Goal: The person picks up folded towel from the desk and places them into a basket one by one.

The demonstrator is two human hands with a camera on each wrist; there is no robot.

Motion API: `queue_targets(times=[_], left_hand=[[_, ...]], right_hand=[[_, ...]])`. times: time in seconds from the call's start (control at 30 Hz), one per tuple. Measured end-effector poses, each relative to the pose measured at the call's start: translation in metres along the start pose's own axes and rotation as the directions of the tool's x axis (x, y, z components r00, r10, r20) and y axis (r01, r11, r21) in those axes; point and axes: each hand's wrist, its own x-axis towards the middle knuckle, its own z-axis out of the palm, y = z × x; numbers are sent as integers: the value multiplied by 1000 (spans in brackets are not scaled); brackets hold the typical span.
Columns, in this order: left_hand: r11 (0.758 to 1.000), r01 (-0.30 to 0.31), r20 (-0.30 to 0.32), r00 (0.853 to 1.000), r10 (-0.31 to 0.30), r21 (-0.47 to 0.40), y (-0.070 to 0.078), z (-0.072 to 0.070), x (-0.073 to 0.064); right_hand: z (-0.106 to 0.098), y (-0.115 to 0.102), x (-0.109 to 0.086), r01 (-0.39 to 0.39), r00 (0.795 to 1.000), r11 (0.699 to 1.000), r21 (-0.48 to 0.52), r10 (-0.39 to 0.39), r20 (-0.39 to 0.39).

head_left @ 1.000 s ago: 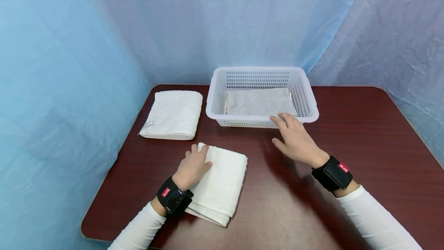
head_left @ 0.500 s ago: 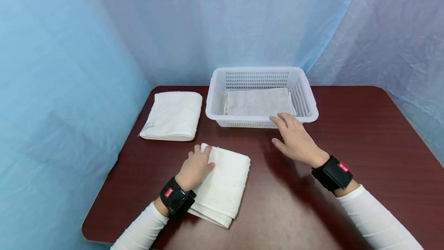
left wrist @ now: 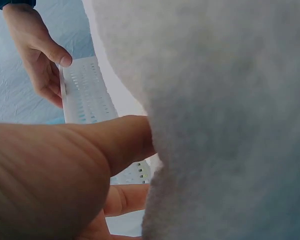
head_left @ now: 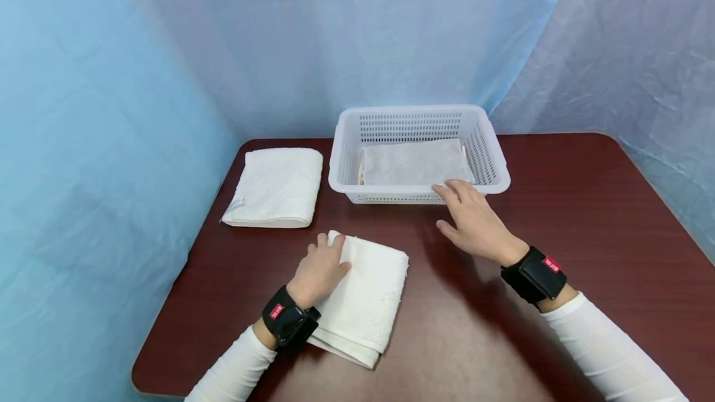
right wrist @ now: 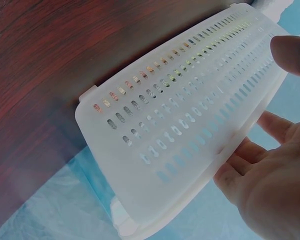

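Blue curtain [head_left: 402, 36] hangs behind and to the left, from about 8 o'clock round past 12. In front of it spreads the dark red tabletop [head_left: 592, 203], whose centre serves here as the middle of the clock.

The white basket [head_left: 391, 189], with slotted walls, stands upright at 12 o'clock. The near towel [head_left: 368, 303], white and folded flat, lies at 8 o'clock, close to the centre. The far towel [head_left: 276, 185], also white and folded, lies farther out at 10 o'clock, beside the basket but apart from it. Inside the basket a folded gray cloth [head_left: 413, 163] rests on the bottom, with a pale edge showing at its 9 o'clock side, perhaps a second cloth beneath it.

The right hand [head_left: 475, 219] reaches in from 4 o'clock; its fingers rest over the basket's near rim, and its thumb stands apart from them. The left hand [head_left: 318, 272] lies on the 9 o'clock edge of the near towel, thumb and fingers spread; the left wrist view hides its fingertips behind the cloth. Each wrist wears a black band [head_left: 533, 275].

As a judgement, the work looks partway along: the gray cloth is folded and in the basket, both white towels are folded, and neither towel is in the basket.
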Motion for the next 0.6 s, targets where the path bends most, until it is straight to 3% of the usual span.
queue_targets(times=[0.6], left_hand=[[999,-39,-7,999,39,18,9,2,3]], right_hand=[[-1,0,0,4,1000,1000,-4,-4,-3]])
